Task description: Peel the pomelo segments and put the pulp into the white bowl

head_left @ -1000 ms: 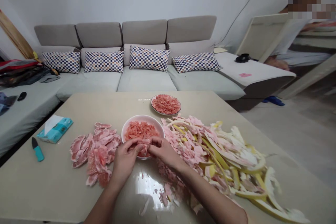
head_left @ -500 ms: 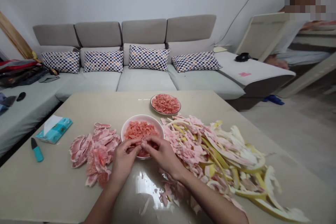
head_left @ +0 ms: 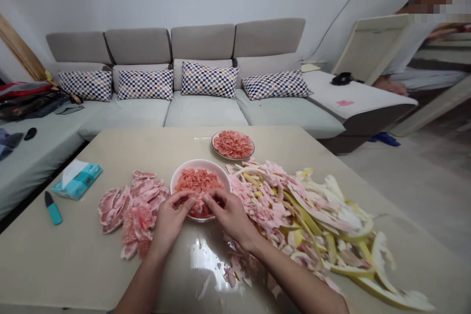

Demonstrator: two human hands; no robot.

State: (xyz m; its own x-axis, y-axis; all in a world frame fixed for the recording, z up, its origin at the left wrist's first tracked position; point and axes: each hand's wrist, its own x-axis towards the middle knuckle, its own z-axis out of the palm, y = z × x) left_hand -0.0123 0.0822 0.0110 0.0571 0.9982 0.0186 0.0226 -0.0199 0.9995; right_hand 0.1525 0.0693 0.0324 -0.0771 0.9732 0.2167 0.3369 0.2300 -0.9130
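Note:
A white bowl (head_left: 225, 179) heaped with loose pink pomelo pulp (head_left: 198, 180) stands in front of me. Over its near side, my left hand (head_left: 172, 217) and my right hand (head_left: 231, 216) face each other, thumbs and fingers pinched on a small piece of pomelo flesh (head_left: 199, 200). The fingers partly cover the piece. Left of the bowl lies a pile of peeled pomelo segments (head_left: 134, 211), some still in pale membrane. To the right spreads a large heap of pink membrane scraps and yellow-green peel (head_left: 301, 221).
Behind the bowl sits a dark-rimmed plate (head_left: 214, 151) of pulp. A teal-handled knife (head_left: 55, 213) and a tissue pack (head_left: 79, 180) lie at the table's left. A grey sofa (head_left: 204, 108) with checked cushions runs behind. A person (head_left: 393, 86) sits at the far right.
My thumbs have drawn slightly apart, and more of the pomelo flesh shows between them. Both hands remain over the bowl's near side. The view has shifted slightly.

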